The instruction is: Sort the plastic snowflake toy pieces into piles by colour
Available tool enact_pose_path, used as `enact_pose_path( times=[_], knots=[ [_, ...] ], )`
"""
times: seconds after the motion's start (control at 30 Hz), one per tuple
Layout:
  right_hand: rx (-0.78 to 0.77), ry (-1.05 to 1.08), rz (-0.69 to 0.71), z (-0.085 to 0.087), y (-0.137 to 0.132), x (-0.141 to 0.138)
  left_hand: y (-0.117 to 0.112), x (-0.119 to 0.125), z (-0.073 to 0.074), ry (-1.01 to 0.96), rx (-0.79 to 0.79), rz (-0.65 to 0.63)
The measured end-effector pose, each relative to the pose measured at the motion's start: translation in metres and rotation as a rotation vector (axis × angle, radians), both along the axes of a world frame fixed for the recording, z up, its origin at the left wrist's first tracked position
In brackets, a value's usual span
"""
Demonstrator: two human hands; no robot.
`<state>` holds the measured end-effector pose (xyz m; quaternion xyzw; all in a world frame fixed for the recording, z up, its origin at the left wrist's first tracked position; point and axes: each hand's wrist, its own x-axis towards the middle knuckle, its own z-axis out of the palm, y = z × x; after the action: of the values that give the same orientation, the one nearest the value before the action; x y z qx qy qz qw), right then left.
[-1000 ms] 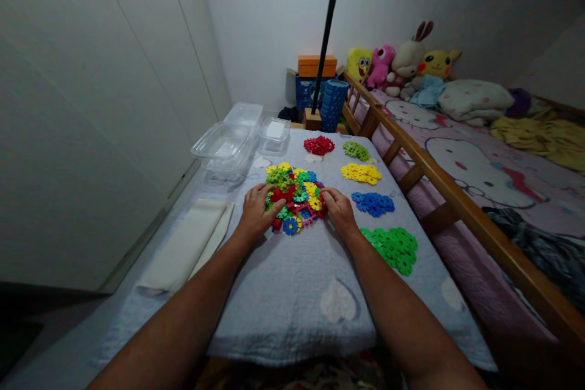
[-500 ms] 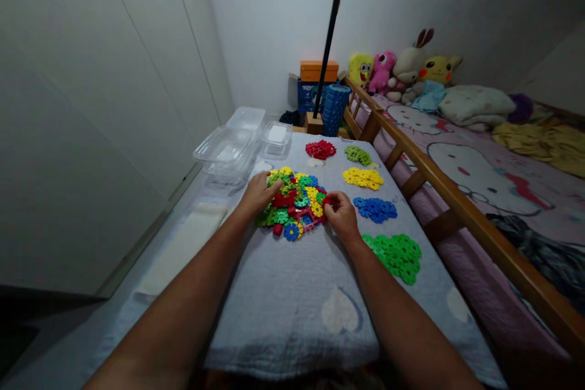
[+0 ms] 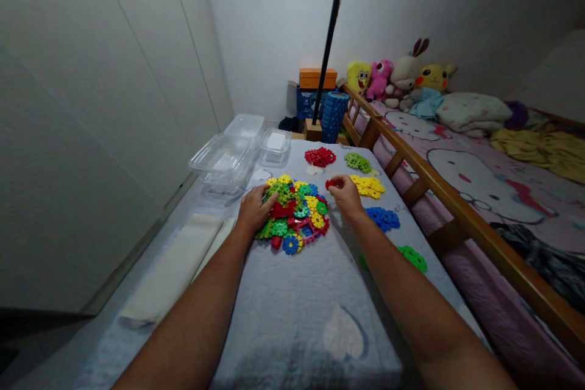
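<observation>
My right hand (image 3: pixel 347 198) pinches a small red snowflake-shaped plastic piece (image 3: pixel 329 184) just above the cloth, right of the mixed pile. The mixed pile of toothed disc pieces (image 3: pixel 301 211) in red, yellow, blue and green lies mid-table. Against its left side rests my left hand (image 3: pixel 254 211), fingers apart, thumb touching lime green pieces (image 3: pixel 281 193). Single-colour groups lie beyond and to the right: red discs (image 3: pixel 320 157), lime green discs (image 3: pixel 358 163), yellow discs (image 3: pixel 369 186), blue discs (image 3: pixel 382 219) and green discs (image 3: pixel 412 258). My right arm partly covers the green and blue groups.
Clear plastic containers (image 3: pixel 219 155) stand at the table's back left, with a smaller lidded box (image 3: pixel 275 141) beside them. A folded cream cloth (image 3: pixel 178 271) lies at the left. A wooden bed rail (image 3: pixel 439 186) runs along the right side; a black pole (image 3: pixel 329 36) rises behind the table.
My right hand has moved away from the pile's right edge, up toward the red group, carrying the red piece. My left hand stays at the pile's left side. The view has tilted slightly.
</observation>
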<state>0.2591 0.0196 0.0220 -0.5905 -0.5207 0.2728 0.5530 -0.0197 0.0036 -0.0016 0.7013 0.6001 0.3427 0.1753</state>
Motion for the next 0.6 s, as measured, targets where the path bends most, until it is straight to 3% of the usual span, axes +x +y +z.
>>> enact_pose_path(
  times=[0.3, 0.6],
  knots=[
    [-0.111, -0.122, -0.227, -0.011, 0.082, 0.003, 0.000, 0.003, -0.002, 0.076, 0.018, 0.021],
    [-0.072, -0.298, -0.251, -0.026, 0.110, -0.005, 0.000, 0.004, -0.001, 0.087, 0.011, 0.037]
  ],
)
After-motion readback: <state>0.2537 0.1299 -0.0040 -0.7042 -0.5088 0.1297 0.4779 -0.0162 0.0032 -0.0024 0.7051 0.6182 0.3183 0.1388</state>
